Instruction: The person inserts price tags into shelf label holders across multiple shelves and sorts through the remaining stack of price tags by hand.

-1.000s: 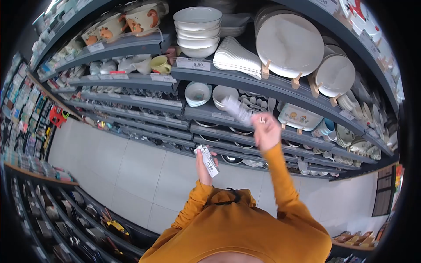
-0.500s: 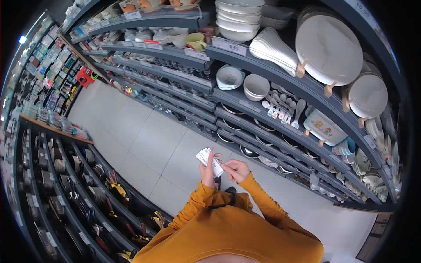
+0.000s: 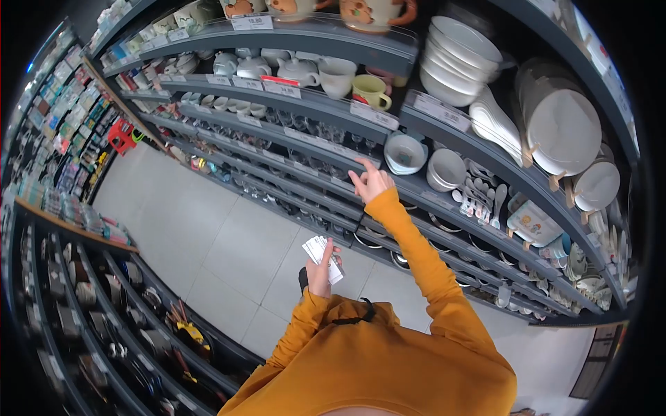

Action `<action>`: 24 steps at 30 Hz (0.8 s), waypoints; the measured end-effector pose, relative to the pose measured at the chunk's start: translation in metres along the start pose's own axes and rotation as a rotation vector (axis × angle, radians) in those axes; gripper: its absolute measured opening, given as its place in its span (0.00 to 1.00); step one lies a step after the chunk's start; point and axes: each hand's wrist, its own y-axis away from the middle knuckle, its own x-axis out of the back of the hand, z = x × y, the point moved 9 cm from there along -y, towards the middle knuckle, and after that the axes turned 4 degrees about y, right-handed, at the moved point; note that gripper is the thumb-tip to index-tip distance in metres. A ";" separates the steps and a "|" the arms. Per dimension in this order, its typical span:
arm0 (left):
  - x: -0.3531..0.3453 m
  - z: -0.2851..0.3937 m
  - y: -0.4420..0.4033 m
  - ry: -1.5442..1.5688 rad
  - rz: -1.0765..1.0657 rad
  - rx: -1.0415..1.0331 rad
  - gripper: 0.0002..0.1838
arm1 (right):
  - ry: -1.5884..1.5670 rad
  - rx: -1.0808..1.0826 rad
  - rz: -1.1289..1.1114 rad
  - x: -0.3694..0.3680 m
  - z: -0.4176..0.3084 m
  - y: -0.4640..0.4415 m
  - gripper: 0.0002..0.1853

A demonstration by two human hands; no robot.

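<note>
My left hand (image 3: 320,275) is closed around a fanned bunch of white price labels (image 3: 316,247), held low above the floor in front of my body. Stretched forward to the shelving, my right hand (image 3: 373,182) has its index finger extended and its thumb apart, and nothing shows in it. Its fingertips are close to a grey shelf edge (image 3: 326,144), though whether they touch it I cannot tell. Right of this hand stands a pale blue-and-white bowl (image 3: 405,154), with a stack of white bowls (image 3: 445,169) beside it. A yellow-green mug (image 3: 370,91) sits on the shelf above.
White plates (image 3: 562,132) stand upright in wooden holders at the right. Teapots (image 3: 298,71) and glasses fill shelves ahead. Another rack with pans (image 3: 149,298) runs along the left. Tiled floor (image 3: 229,236) lies between, and a red stool (image 3: 121,137) stands at the far end.
My right hand has left the labels and reached forward to the shelf edge, its fingers spreading. My left hand still holds the labels. The view has shifted, bringing the shelves nearer.
</note>
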 end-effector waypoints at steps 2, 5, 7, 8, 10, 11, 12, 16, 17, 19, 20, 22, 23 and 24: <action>0.010 0.018 -0.027 -0.021 -0.061 0.024 0.13 | 0.172 -0.005 0.122 -0.023 0.003 -0.039 0.21; 0.024 0.047 -0.066 -0.026 -0.152 0.089 0.15 | 0.321 -0.037 0.202 -0.041 0.002 -0.070 0.18; 0.037 0.062 -0.083 -0.046 -0.196 0.135 0.17 | 0.239 -0.089 0.140 -0.046 -0.003 -0.083 0.16; 0.044 0.069 -0.094 -0.036 -0.215 0.167 0.18 | 0.224 -0.071 0.149 -0.045 -0.010 -0.086 0.15; 0.055 0.082 -0.112 -0.022 -0.254 0.230 0.20 | 0.166 -0.163 0.119 -0.043 -0.014 -0.086 0.13; 0.058 0.089 -0.121 -0.016 -0.265 0.233 0.20 | 0.184 -0.143 0.149 -0.042 -0.014 -0.086 0.13; 0.058 0.098 -0.128 -0.015 -0.280 0.239 0.21 | 0.179 -0.144 0.154 -0.039 -0.020 -0.083 0.13; 0.038 0.128 -0.141 0.060 -0.386 0.252 0.22 | 0.044 -0.153 0.285 -0.018 -0.052 -0.059 0.09; 0.031 0.135 -0.142 0.063 -0.429 0.238 0.22 | -0.015 -0.163 0.319 -0.016 -0.059 -0.050 0.09; 0.021 0.148 -0.140 0.041 -0.467 0.216 0.21 | -0.409 -0.277 0.317 -0.043 -0.052 -0.027 0.08; 0.017 0.152 -0.140 0.030 -0.486 0.204 0.21 | -0.690 -0.269 0.285 -0.076 -0.045 -0.015 0.07; 0.025 0.141 -0.146 -0.046 -0.422 0.349 0.19 | -0.812 -0.351 0.078 -0.135 -0.057 0.018 0.06; 0.023 0.140 -0.152 -0.018 -0.486 0.301 0.19 | -0.726 -0.495 -0.037 -0.146 -0.079 0.035 0.07; 0.016 0.147 -0.154 0.013 -0.547 0.253 0.20 | -0.765 -0.546 -0.091 -0.162 -0.090 0.044 0.09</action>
